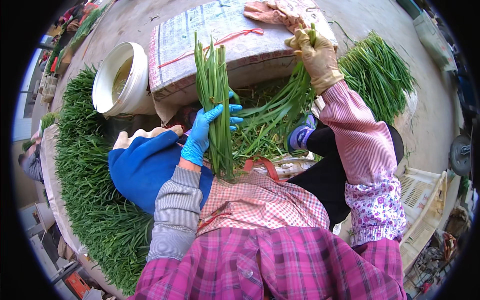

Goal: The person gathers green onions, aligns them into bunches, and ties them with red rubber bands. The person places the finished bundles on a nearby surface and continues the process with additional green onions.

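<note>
My left hand (198,136), in a blue glove, holds an upright bundle of garlic chives (218,130) in front of my lap. Its fingers come round behind the stalks and show on the far side. A thin tie seems to circle the bundle near its middle. Farther right and higher, my right hand (318,61), in a tan glove, is closed on a smaller bunch of chives (296,90). The stalk ends poke out above that fist, and the leaves droop down to the left over loose chive leaves (255,135) lying between my legs.
A sack-covered block (200,60) stands ahead, with a red string (210,47) and a pinkish cloth glove (277,14) on it. A white bucket (135,82) is at the left. Chives are piled along my left (95,185) and at the right (377,75), near a plastic crate (417,200).
</note>
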`<state>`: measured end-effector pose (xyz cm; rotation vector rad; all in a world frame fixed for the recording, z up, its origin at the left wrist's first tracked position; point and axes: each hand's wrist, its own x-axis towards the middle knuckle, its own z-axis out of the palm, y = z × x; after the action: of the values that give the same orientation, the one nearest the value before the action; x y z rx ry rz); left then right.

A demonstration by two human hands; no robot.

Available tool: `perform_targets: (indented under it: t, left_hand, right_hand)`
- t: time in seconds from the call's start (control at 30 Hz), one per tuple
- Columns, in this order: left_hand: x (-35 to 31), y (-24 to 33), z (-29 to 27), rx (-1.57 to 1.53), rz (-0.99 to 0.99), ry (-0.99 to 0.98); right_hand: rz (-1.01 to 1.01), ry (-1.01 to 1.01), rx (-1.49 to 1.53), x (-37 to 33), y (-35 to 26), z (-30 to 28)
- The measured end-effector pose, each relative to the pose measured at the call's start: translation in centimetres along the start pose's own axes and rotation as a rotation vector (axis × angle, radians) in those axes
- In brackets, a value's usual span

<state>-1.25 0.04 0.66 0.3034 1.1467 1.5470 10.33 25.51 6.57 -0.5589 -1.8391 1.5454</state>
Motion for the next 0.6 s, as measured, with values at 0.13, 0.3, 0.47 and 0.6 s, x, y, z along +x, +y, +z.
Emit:
perform_targets:
  t: [0.13, 0.3, 0.47, 0.6]
  left_hand:
    - [-0.6, 0.2, -0.1, 0.036, -0.015, -0.135]
    - [-1.0, 0.2, 1.3, -0.056, -0.065, -0.236]
    - [-0.1, -0.6, -1.2, -0.233, -0.007, -0.020]
    - [0.5, -0.8, -2.4, -0.232, 0.106, 0.097]
  right_hand:
    - [0.363, -0.215, -0.053, -1.0, -1.3, 2.3]
    - [0.454, -0.489, -0.056, -1.7, 0.2, 3.8]
    - [0.341, -0.590, 0.082, -3.5, -0.3, 3.5]
    - [0.348, -1.141, 0.013, -6.6, -3.4, 4.0]
